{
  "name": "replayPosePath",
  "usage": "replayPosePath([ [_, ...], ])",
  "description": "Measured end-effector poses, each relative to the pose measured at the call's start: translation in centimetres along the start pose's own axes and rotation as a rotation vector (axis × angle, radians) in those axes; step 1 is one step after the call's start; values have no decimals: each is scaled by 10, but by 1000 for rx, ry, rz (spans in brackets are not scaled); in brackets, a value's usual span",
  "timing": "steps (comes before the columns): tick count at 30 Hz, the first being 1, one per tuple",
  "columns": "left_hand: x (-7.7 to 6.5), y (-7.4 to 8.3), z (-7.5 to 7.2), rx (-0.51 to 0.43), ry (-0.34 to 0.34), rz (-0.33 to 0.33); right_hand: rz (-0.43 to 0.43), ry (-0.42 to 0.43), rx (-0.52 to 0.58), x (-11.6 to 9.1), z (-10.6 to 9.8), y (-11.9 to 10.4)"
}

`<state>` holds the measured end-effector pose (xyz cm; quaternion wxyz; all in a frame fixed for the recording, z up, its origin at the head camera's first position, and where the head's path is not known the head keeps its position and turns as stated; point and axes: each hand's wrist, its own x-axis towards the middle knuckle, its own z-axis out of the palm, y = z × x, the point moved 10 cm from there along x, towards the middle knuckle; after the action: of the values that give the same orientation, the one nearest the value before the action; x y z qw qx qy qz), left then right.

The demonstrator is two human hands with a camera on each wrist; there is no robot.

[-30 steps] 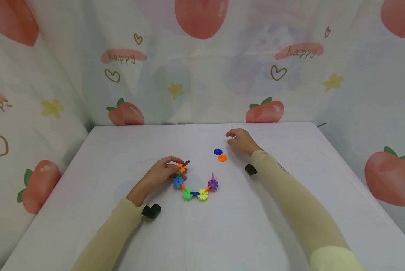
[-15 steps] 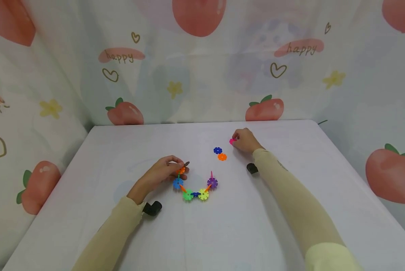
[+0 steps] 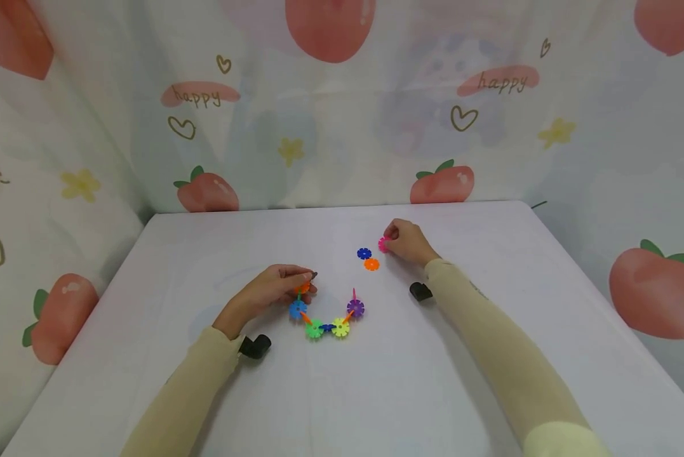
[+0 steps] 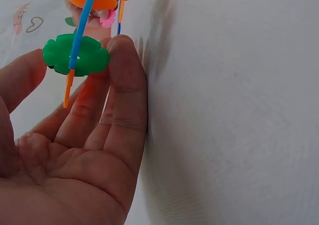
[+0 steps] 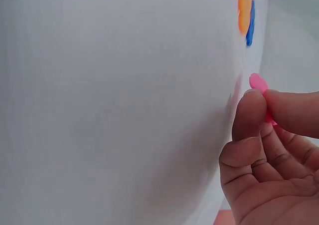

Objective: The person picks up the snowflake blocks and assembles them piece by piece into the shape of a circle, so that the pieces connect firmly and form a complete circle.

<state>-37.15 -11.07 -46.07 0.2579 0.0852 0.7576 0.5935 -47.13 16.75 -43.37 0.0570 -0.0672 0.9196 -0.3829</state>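
A U-shaped chain of slotted plastic snowflake discs (image 3: 340, 328) lies on the white table, in yellow, green, blue, purple, orange and more. My left hand (image 3: 264, 292) grips its far left end, where an orange disc (image 3: 302, 288) shows under the fingers with a dark disc's edge beside it. In the left wrist view, thumb and fingers surround a green disc (image 4: 89, 55) with a blue disc (image 4: 82, 25) slotted edge-on into it. Farther back, my right hand (image 3: 410, 244) pinches a loose pink disc (image 5: 258, 82) between thumb and index finger, partly covering it.
Left of the right hand lie a loose dark blue disc (image 3: 364, 253) and an orange disc (image 3: 371, 264). Black wrist cameras (image 3: 255, 347) sit under both sleeves. A printed curtain (image 3: 342, 139) borders the table's back and sides.
The right hand has lowered, picked up the pink disc and brought it slightly left. The left hand keeps its hold on the chain's end, its fingers now covering more of the orange disc.
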Motion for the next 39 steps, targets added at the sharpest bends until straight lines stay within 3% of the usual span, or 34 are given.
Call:
replayPosePath([
  [11, 0, -1, 1, 28, -28, -4, -84, -32, 77, -17, 28, -31],
  [22, 2, 0, 4, -8, -56, -10, -96, -166, 253, -34, 59, -67],
  [31, 2, 1, 3, -7, -74, 0, -171, -257, 315, -46, 78, -97],
  [39, 2, 1, 2, -1, -80, 9, -188, -299, 314, -49, 90, -106],
])
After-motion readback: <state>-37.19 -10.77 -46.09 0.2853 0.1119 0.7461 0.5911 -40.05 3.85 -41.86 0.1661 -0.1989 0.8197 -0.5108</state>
